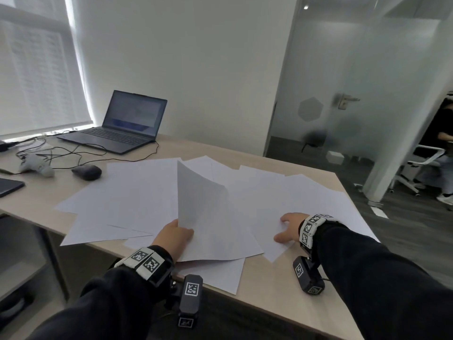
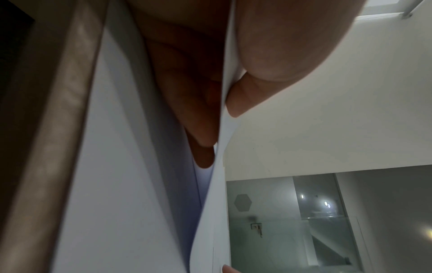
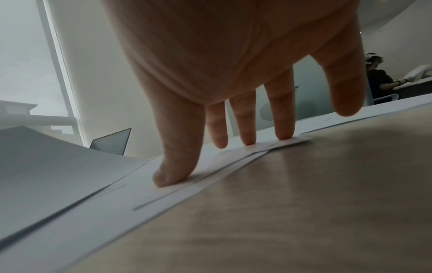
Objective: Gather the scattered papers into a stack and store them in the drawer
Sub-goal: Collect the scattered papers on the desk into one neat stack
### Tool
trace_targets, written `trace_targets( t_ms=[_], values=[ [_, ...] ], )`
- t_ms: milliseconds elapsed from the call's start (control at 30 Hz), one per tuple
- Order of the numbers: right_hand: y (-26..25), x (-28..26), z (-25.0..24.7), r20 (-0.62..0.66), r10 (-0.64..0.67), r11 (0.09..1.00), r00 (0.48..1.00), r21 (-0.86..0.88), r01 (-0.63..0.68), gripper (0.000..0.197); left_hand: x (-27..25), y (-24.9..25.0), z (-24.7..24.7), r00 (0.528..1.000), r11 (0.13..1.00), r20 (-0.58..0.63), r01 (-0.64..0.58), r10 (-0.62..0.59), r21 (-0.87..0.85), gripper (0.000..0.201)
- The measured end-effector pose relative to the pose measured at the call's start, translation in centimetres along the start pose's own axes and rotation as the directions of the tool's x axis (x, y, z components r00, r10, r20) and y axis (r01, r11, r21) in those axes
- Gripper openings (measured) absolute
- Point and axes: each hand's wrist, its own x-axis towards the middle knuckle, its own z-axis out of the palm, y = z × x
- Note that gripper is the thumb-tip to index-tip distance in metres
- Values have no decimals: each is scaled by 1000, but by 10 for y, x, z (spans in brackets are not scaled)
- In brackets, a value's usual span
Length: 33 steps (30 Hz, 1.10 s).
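Several white paper sheets lie fanned across the light wooden desk. My left hand pinches a thin bundle of sheets near the desk's front edge, its left side bent upward. In the left wrist view the thumb presses on the held sheets with fingers behind them. My right hand rests spread on a sheet at the right. The right wrist view shows its straight fingertips pressing down on overlapping paper edges. No drawer is in view.
An open laptop, a dark mouse, cables and a grey controller sit at the desk's back left. A dark tablet lies at the left edge. A glass door and a seated person are to the right.
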Motion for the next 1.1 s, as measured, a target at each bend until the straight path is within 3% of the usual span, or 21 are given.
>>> trace_targets(
  t_ms=[133, 200, 433, 767, 967, 1100],
  values=[
    [-6, -1, 7, 21, -13, 997, 1000, -78, 15, 107, 5, -4, -1, 1000, 1000, -4, 10, -10, 16, 58],
    [-6, 1, 7, 35, -9, 996, 999, -90, 13, 112, 3, -3, -1, 1000, 999, -10, 5, -5, 40, 44],
    [-1, 2, 4, 2, -3, 999, 1000, -41, 3, 96, 0, 0, -1, 1000, 999, -1, 0, 0, 49, 33],
    [0, 0, 0, -4, -20, 996, 1000, -87, 20, 83, -5, 3, 1, 999, 999, 9, -31, 31, 42, 59],
    [0, -4, -4, -10, -12, 997, 1000, -71, 11, 77, -4, 1, -3, 999, 999, -17, -30, 31, 21, 40],
    [-8, -8, -1, 14, 12, 996, 1000, -87, -11, 99, -6, -1, -4, 999, 1000, -36, -18, 17, -16, 26]
  ],
)
